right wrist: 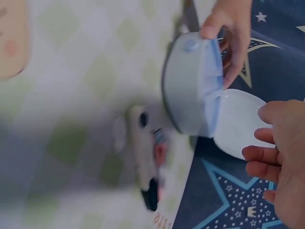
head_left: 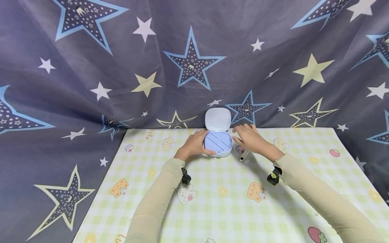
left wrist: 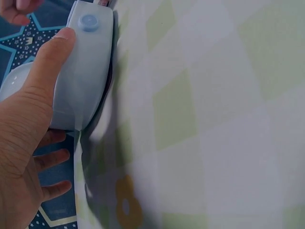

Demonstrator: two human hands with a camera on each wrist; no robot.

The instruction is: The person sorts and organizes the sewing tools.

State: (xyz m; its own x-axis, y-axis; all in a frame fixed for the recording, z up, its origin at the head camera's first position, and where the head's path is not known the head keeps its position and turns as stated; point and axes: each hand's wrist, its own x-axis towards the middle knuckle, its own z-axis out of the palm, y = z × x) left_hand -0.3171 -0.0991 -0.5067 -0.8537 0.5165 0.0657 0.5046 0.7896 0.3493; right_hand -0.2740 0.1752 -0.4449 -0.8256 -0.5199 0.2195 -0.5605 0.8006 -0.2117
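Note:
A light blue box (head_left: 217,143) with divided compartments stands at the back of the table, its whitish lid (head_left: 217,118) swung up behind it. My left hand (head_left: 195,143) grips the box's left side, thumb (left wrist: 56,50) on the front wall near a round button (left wrist: 88,22). To the right of the box, my right hand (head_left: 247,136) hovers with loosely bent fingers and holds nothing; in the right wrist view it is beside the lid. Below that hand lies a slim beige object (right wrist: 144,152) with a black tip and a dark round spot; its kind is unclear.
A small whitish, see-through piece (right wrist: 119,133) lies beside the beige object, blurred. The table carries a green-checked cloth (head_left: 218,212) with printed cartoon figures. Directly behind its back edge hangs a dark star-patterned curtain (head_left: 170,27).

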